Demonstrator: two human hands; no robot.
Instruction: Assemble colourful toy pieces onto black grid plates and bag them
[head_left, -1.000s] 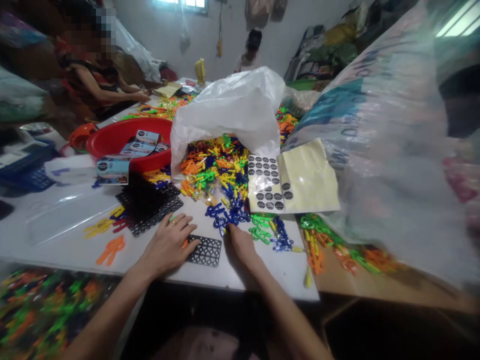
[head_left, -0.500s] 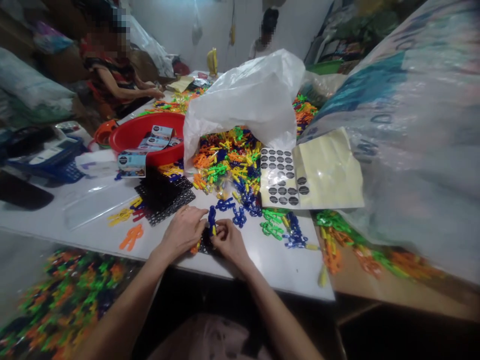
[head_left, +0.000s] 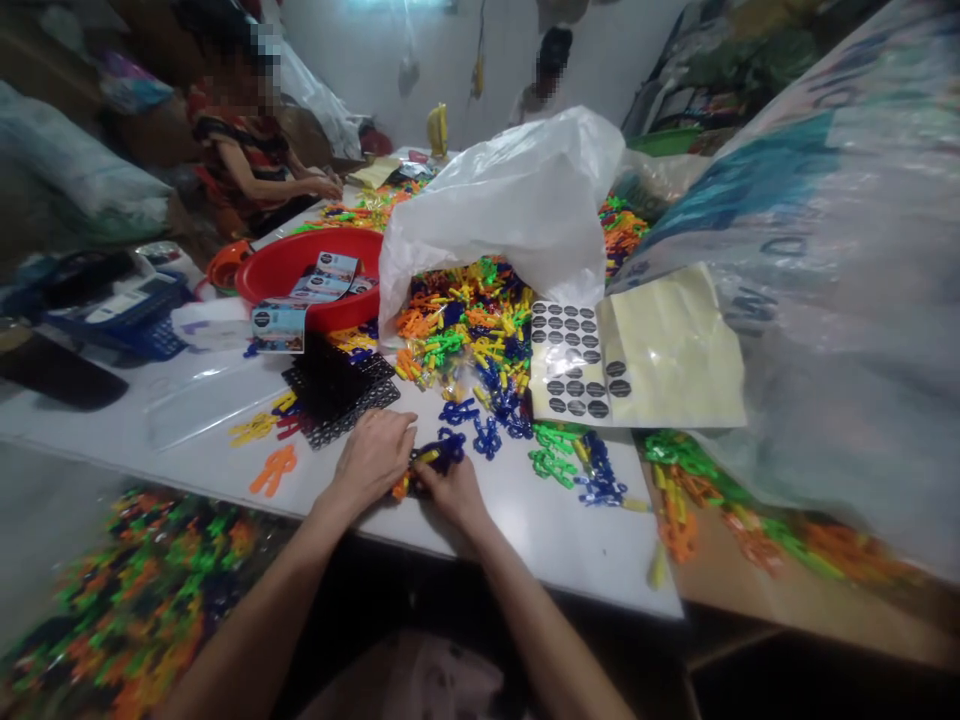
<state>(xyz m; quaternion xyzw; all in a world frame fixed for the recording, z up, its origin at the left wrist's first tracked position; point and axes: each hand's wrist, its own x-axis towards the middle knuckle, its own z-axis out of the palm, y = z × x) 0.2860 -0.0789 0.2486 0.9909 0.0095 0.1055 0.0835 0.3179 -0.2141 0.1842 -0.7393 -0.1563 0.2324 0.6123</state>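
Nearest me, low on the left, a multicolored heap of green, orange and dark blue pieces lies below the edge of the white table. Near that edge I have the left hand, palm down with its fingers bent, at a small orange-and-yellow piece; I cannot tell whether they grip it or only rest on it. Just beside it, the right hand has its fingers drawn in narrow on a dark blue piece, which lies between the two hands above the tabletop. A yellow part shows by the left fingertips, though my view is blurred there and it may belong to that same blue piece. Left of the hands I see a loose orange clip, then yellow clips near a stack of black perforated cards. Right of the hands are green clips beside a dark blue cluster. Behind them, a sheet of dark round stickers adjoins a pale yellow sheet, and a white plastic bag opens toward me over a mixed pile. To its left stands a red basin with printed cards inside and a blue basket farther left. At the far left side of the table a person sits with both hands over more pieces, and another person is partly visible by the back wall.
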